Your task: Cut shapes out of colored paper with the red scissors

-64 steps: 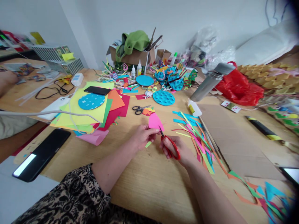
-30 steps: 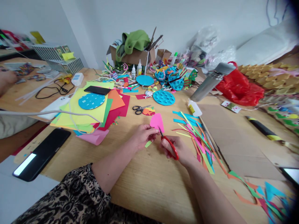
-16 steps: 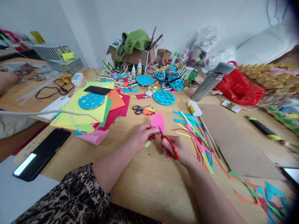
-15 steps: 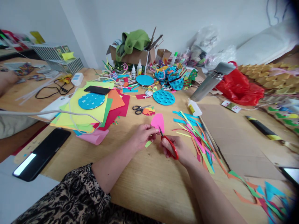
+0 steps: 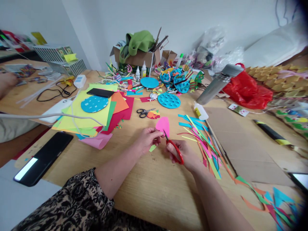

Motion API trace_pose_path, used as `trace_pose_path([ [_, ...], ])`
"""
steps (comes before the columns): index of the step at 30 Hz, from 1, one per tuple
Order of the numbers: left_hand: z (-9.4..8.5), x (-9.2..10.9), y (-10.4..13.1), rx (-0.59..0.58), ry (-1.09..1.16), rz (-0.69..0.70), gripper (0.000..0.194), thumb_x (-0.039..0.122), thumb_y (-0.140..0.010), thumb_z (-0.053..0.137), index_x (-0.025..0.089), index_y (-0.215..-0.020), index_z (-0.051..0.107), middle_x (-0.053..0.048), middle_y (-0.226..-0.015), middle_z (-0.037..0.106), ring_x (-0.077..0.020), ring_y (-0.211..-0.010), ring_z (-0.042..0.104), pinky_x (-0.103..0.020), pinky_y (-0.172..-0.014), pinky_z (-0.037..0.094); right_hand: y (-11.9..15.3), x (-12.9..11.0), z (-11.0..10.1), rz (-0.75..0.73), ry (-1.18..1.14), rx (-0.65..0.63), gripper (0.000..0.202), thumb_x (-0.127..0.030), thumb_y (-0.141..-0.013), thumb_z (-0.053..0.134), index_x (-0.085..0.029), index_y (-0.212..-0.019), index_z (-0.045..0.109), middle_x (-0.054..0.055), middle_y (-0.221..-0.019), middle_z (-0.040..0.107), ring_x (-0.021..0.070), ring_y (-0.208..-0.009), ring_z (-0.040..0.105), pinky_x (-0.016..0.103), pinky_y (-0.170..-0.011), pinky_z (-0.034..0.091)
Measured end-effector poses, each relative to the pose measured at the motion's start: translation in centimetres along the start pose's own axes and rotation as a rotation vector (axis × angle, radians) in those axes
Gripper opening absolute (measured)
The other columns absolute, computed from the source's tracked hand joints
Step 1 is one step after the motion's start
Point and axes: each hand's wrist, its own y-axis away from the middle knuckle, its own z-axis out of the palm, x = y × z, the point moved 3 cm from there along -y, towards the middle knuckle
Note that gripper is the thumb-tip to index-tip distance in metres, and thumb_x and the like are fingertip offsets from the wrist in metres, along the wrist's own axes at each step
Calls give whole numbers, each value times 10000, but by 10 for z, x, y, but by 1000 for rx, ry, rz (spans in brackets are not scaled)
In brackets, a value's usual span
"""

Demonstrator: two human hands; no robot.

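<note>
My left hand [image 5: 150,138] pinches the lower left edge of a pink paper piece [image 5: 163,123] with a rounded top, held just above the table. Red-handled scissors [image 5: 176,150] sit in my right hand [image 5: 181,152], their blades reaching up onto the pink paper. Whether the blades are fully closed is too small to make out. A light green scrap [image 5: 152,148] shows under my left fingers. Beyond the paper lie a fish-like orange, red and yellow paper cutout [image 5: 153,115] and black-handled scissors [image 5: 142,112].
Coloured paper sheets [image 5: 64,120] with a phone [image 5: 100,92] on top are stacked at left; another phone [image 5: 43,158] lies nearer. Paper strips [image 5: 204,144], a glue bottle [image 5: 201,111], a steel flask [image 5: 214,86] and cardboard [image 5: 247,147] stretch along the right. Another person's hand [image 5: 8,81] is far left.
Almost nothing differs. Both hands, the pink paper and the red-handled scissors keep nearly the same place, and the view has shifted very slightly.
</note>
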Motion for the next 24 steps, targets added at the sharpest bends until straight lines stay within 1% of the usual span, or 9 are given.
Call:
trace_pose_path([
  [7, 0, 2, 1, 37, -37, -2, 179, 283, -630, 752, 135, -651, 654, 12, -527, 556, -69, -459, 459, -234, -468, 314, 1, -1, 1, 11, 13, -9, 549, -697, -731, 671, -194, -604, 492, -17, -480, 528, 98, -393, 460, 218, -402, 325],
  [11, 0, 1, 1, 24, -56, -9, 197, 289, -620, 753, 124, -668, 657, 10, -525, 561, -70, -449, 459, -235, -473, 323, 2, -2, 1, 6, 7, -20, 562, -714, -719, 669, -191, -599, 505, -9, -485, 538, 103, -407, 472, 220, -409, 338],
  [18, -2, -1, 0, 7, -62, 10, 137, 247, -663, 719, 124, -668, 658, 3, -542, 560, -77, -467, 464, -247, -484, 307, 1, -3, 1, -5, 13, -25, 562, -711, -738, 658, -184, -604, 516, 0, -492, 545, 104, -420, 480, 218, -416, 343],
  [24, -1, -1, 0, -4, -49, -5, 137, 254, -663, 713, 124, -670, 671, 6, -525, 556, -75, -447, 452, -249, -474, 293, 2, 0, 2, 5, 11, -20, 554, -704, -737, 662, -186, -611, 509, -12, -485, 529, 99, -406, 467, 217, -411, 338],
])
